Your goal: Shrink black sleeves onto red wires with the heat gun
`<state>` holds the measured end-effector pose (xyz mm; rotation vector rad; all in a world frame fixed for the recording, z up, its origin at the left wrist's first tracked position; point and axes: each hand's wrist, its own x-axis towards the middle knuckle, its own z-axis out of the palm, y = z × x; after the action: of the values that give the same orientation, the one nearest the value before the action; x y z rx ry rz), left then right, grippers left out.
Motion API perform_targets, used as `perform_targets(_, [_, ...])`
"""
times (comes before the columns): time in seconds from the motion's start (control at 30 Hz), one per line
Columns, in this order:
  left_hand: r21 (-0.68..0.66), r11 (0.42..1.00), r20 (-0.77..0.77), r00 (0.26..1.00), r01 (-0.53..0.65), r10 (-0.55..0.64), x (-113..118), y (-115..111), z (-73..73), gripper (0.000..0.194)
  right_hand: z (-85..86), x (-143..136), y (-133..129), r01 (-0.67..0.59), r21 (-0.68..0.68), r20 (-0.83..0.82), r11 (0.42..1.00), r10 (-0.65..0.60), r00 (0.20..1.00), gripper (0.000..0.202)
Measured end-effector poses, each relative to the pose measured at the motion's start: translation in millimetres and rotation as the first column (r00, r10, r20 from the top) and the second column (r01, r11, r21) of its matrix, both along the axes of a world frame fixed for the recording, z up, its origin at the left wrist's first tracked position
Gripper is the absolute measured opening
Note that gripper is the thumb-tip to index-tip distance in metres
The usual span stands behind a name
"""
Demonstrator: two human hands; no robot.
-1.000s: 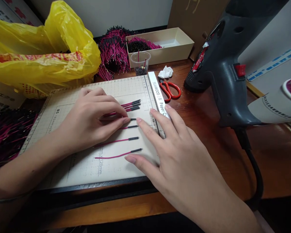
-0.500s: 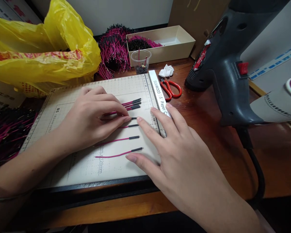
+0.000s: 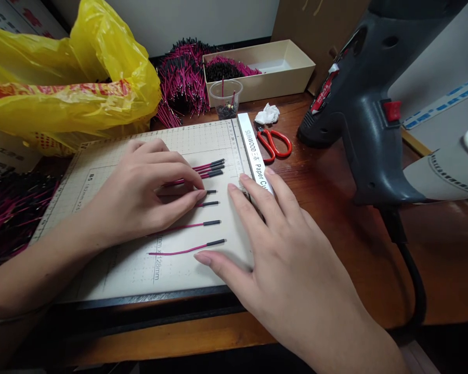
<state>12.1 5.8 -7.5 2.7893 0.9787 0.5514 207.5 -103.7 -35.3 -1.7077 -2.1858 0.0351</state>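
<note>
My left hand (image 3: 148, 182) is closed, thumb and forefinger pinching a thin wire with a black sleeve (image 3: 211, 191) on its end; the rest of this wire is hidden under the hand. Below it on the paper cutter's board (image 3: 206, 136) lie three magenta wires with black-sleeved ends, the nearest one (image 3: 179, 252) fully visible. Several more sleeved wires (image 3: 214, 169) lie together just beyond my left fingertips. My right hand (image 3: 284, 249) is open and spread at the board's right side, fingertips by the white rail (image 3: 250, 143), its thumb near the nearest wire.
A dark heat gun (image 3: 368, 114) stands on the right, its cable running down. Red-handled scissors (image 3: 283, 144), crumpled tissue (image 3: 268, 114), a clear cup (image 3: 226, 98) and a cream box (image 3: 273, 85) sit behind. Magenta wires (image 3: 183, 78) are piled beside a yellow bag (image 3: 113, 52).
My right forefinger has lifted off the end of the pinched wire and moved right, toward the rail. My left hand keeps its pinch, almost in the same place.
</note>
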Motion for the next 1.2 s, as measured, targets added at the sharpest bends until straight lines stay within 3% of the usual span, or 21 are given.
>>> perform_targets(0.37, [-0.027, 1.000, 0.022, 1.000, 0.003, -0.003, 0.9, -0.3, 0.6, 0.019, -2.6, 0.7, 1.2, -0.009, 0.038, 0.010, 0.999, 0.008, 1.000, 0.076])
perform_targets(0.57, [0.012, 0.988, 0.055, 0.986, -0.156, 0.155, 0.8, 3.8, -1.1, 0.022, -2.9, 0.3, 0.5, -0.004, 0.054, 0.016, 0.999, 0.003, 1.000, 0.077])
perform_targets(0.8, [0.012, 0.998, 0.047, 0.997, -0.062, 0.062, 3.3, 10.1, -4.7, 0.025, -2.6, 0.1, 0.7, -0.005, 0.055, 0.001, 0.998, 0.005, 1.000, 0.077])
perform_targets(1.2, [-0.001, 0.993, 0.019, 0.993, -0.121, 0.121, -0.7, 10.5, -6.1, 0.026, -3.2, -0.1, 1.5, -0.005, 0.061, 0.002, 0.998, 0.005, 1.000, 0.076])
